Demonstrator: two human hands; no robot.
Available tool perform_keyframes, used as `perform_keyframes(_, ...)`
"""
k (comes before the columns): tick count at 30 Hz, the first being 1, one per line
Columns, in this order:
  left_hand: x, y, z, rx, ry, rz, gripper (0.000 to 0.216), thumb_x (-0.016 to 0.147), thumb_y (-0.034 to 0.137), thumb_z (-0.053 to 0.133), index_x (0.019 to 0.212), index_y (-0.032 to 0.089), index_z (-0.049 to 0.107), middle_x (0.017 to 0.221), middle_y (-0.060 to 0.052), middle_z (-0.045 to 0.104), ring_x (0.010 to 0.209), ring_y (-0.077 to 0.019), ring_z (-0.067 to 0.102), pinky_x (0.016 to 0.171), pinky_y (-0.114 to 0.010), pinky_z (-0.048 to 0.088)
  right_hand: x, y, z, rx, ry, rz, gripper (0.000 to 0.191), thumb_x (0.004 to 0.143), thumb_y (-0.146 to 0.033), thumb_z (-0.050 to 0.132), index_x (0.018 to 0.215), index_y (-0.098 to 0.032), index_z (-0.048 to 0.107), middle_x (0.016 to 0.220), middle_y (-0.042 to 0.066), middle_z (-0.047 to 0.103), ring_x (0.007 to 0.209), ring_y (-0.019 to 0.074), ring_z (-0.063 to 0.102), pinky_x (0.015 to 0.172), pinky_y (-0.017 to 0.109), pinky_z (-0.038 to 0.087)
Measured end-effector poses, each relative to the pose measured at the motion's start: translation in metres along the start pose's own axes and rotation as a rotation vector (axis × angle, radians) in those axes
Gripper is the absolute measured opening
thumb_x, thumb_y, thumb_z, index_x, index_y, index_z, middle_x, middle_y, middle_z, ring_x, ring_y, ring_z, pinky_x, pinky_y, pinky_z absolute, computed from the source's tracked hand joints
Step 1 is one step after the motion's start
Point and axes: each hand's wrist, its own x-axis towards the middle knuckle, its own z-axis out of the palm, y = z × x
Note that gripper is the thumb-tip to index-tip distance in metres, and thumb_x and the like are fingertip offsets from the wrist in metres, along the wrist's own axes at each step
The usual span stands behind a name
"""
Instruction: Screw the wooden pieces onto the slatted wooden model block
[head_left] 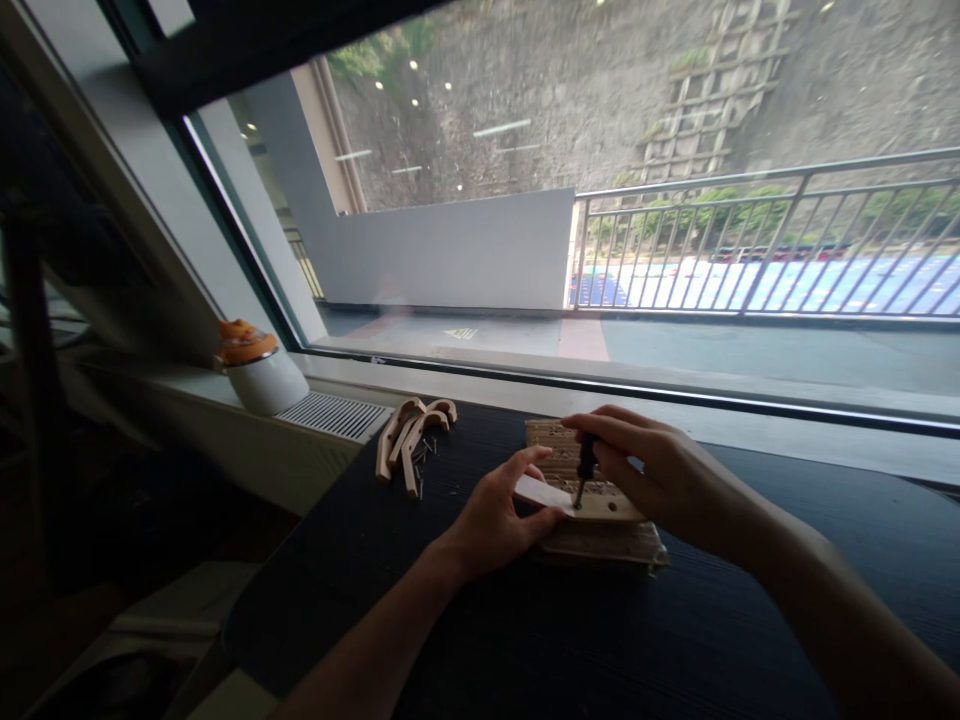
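Observation:
My right hand point(660, 475) is closed around a small black-handled screwdriver point(584, 470), held upright with its tip on a flat wooden piece point(600, 503). My left hand point(499, 515) pinches the left end of that wooden piece, thumb on top. The piece lies across a thick wooden board point(544, 445) full of small holes, which rests on the dark table point(525, 630).
Several curved wooden parts point(409, 432) and small scattered screws point(421, 458) lie on the table's far left. A white pot with an orange lid point(259, 370) stands on the windowsill beside a vent grille point(334, 414). A large window runs along the table's far edge.

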Motion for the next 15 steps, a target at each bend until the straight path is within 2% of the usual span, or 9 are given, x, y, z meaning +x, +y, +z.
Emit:
perform_keyframes(3, 0.000, 0.000, 0.000, -0.002, -0.002, -0.003, 0.057, 0.075, 0.027, 0.067, 0.127, 0.024, 0.044, 0.095, 0.001, 0.057, 0.083, -0.0138, 0.058, 0.083, -0.027, 0.045, 0.000, 0.008, -0.005, 0.078, -0.030, 0.101, 0.037, 0.091, -0.026, 0.042, 0.126, -0.025, 0.052, 0.099, 0.005, 0.068, 0.073, 0.0145, 0.064, 0.062, 0.026, 0.051)
perform_keyframes(6, 0.000, 0.000, 0.001, -0.006, 0.001, -0.013, 0.057, 0.075, 0.027, 0.067, 0.127, 0.025, 0.044, 0.095, 0.001, 0.057, 0.082, -0.0137, 0.057, 0.082, -0.027, 0.045, -0.001, 0.012, -0.006, 0.137, -0.050, 0.179, 0.036, 0.090, -0.032, 0.045, 0.124, -0.024, 0.054, 0.095, 0.006, 0.069, 0.069, 0.0153, 0.064, 0.058, 0.026, 0.051)
perform_keyframes(9, 0.000, 0.000, 0.001, -0.002, 0.004, -0.020, 0.057, 0.074, 0.028, 0.067, 0.127, 0.025, 0.045, 0.096, 0.000, 0.057, 0.081, -0.0139, 0.057, 0.081, -0.027, 0.045, -0.001, 0.012, -0.005, 0.153, -0.034, 0.155, 0.033, 0.089, -0.031, 0.045, 0.118, -0.023, 0.058, 0.101, 0.007, 0.069, 0.076, 0.0172, 0.064, 0.064, 0.028, 0.052)
perform_keyframes(15, 0.000, 0.001, 0.000, 0.014, -0.002, -0.011, 0.055, 0.075, 0.026, 0.066, 0.126, 0.024, 0.045, 0.095, 0.001, 0.057, 0.081, -0.0137, 0.058, 0.080, -0.027, 0.046, 0.000, 0.008, 0.001, 0.226, -0.056, 0.109, 0.035, 0.090, -0.025, 0.042, 0.122, -0.023, 0.056, 0.105, 0.006, 0.067, 0.087, 0.0176, 0.063, 0.074, 0.030, 0.051)
